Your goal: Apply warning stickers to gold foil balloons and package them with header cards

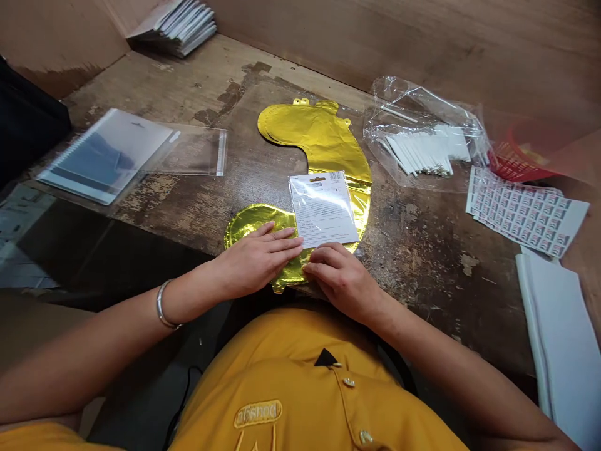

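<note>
A flat gold foil balloon (333,147), curved like a number, lies near the table's front edge. On its lower right part rests a white printed card (323,210) in a clear sleeve. My left hand (256,257) lies flat on the lower left of the foil, fingers stretched toward the card. Just below the card, my right hand (340,275) has its thumb and fingertips pinched together at the foil's lower part. Whatever is between those fingertips is too small to make out.
Clear plastic sleeves (113,156) lie at the left. White sticks (417,150) sit in a clear bag (399,94). Sticker sheets (526,213), a red basket (519,160) and folded white material (563,332) are at the right. A paper stack (181,28) stands at the back.
</note>
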{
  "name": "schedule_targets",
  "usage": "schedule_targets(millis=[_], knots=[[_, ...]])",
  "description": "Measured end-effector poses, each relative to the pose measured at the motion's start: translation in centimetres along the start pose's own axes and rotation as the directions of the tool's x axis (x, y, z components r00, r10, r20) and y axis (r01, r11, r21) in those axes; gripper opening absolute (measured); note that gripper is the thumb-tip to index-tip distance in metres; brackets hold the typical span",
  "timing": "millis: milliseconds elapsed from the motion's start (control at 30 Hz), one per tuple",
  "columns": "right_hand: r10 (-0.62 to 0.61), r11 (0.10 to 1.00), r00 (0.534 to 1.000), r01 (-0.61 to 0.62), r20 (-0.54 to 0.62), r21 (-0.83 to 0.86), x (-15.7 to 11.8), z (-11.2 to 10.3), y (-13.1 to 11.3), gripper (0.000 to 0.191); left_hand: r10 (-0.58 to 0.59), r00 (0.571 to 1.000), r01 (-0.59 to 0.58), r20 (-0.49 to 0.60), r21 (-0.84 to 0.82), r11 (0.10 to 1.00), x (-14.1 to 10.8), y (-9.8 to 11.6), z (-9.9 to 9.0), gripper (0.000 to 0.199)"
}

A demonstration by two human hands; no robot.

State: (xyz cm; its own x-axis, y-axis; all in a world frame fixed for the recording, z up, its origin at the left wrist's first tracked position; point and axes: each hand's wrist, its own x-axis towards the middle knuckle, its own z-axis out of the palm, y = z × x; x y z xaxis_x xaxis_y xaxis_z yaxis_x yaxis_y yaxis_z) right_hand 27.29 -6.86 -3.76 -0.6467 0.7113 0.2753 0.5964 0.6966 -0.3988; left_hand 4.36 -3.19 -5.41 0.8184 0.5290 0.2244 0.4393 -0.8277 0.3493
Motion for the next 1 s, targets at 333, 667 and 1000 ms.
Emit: schedule_targets(millis=[333,667,1000], knots=[[0.049,0.999,0.997,-0.048,0.064,-0.018,0.6,-1.8,-0.7,0.022,-0.01,1.0,0.009,0.026,0.012,1.0,0.1,-0.1,-0.1,0.038],[0.045,0.999,0.993,-0.046,0.112,0.007,1.9,-0.3,1.0,0.017,-0.052,0.998,0.052,-0.029,0.013,0.999,0.3,0.3,-0.2,0.033],[0.3,0.909,0.949,-0.251,-0.102,0.334,-1.1,-4.1,-0.8,0.007,-0.036,0.941,0.008,-0.337,-0.086,0.996,2.4,1.8,1.5,0.015]])
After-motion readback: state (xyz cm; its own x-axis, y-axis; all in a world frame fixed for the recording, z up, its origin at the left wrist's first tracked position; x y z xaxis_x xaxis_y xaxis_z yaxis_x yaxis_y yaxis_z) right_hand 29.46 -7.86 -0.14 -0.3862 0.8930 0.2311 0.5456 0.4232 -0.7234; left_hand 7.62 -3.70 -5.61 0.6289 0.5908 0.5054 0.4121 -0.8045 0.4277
